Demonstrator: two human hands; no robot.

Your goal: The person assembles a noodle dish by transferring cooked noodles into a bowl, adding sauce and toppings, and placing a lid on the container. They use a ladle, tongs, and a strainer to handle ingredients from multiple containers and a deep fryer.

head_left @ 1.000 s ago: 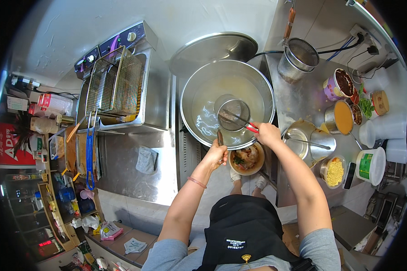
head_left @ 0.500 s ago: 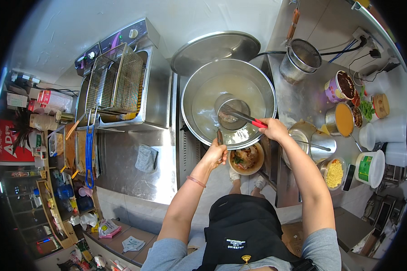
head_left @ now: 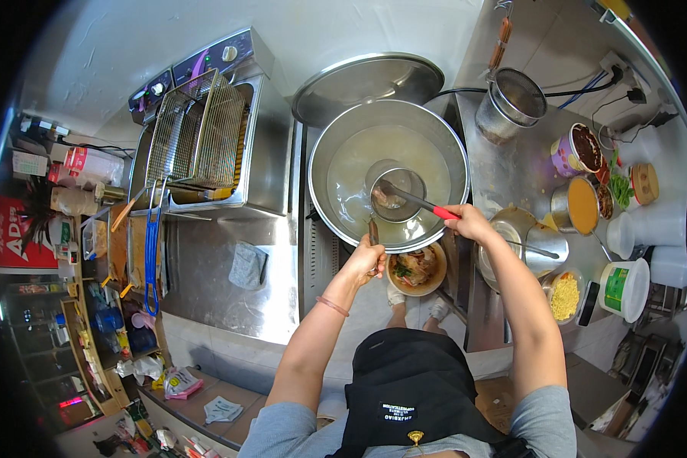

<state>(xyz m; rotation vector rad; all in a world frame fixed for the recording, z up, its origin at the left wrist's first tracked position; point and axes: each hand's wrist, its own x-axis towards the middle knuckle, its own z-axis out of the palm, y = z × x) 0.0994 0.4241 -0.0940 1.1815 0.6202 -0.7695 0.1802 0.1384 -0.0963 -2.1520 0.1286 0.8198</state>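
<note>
Before me stands a large steel stockpot (head_left: 440, 136) of cloudy pale liquid. My left hand (head_left: 365, 258) is closed around the short brown handle of a round deep strainer (head_left: 418, 183), which sits in the liquid at the pot's near side. Pinkish-brown pieces (head_left: 388, 201), perhaps meat, lie inside the strainer. My right hand (head_left: 469, 222) grips a long utensil with a red and black handle (head_left: 437, 209). Its tip reaches into the strainer among the pieces; its exact shape is hard to make out. Below the pot's near rim is a bowl of food (head_left: 417, 269) with green leaves.
A steel lid (head_left: 366, 85) leans behind the pot. On the left is a deep fryer with wire baskets (head_left: 195, 137), and a grey cloth (head_left: 247, 266) on the steel counter. The right counter carries nested strainers (head_left: 514, 99), a sauce pot (head_left: 582, 206), a phone (head_left: 588, 303) and a white tub (head_left: 624, 288).
The utensil in my right hand has shifted slightly within the strainer, its handle turned and moved a little right. My left hand keeps hold of the strainer, nearly still.
</note>
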